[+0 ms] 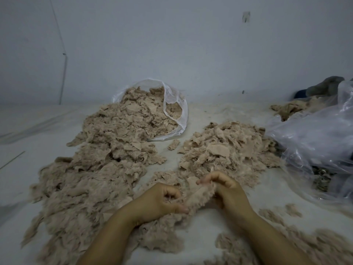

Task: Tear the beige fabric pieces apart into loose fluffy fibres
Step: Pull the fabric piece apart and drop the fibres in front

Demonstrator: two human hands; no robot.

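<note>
fabric strip (pixel 198 197) slants between hands | left hand (pixel 162 199) pinches lower end | right hand (pixel 224 188) likely pinches upper end, nearer pile (pixel 225 148)

**One head-worn view, looking forward and down**

A single wide-angle camera sits on the person's head and looks forward and down over the pale floor (pixel 200 119) toward the wall (pixel 172 44) ahead. It is nearest to the forearms, which enter from the bottom edge, with the left hand (pixel 162 199) and right hand (pixel 225 190) low in the middle. The wall fills the upper part. No second view shares the scene.
</note>
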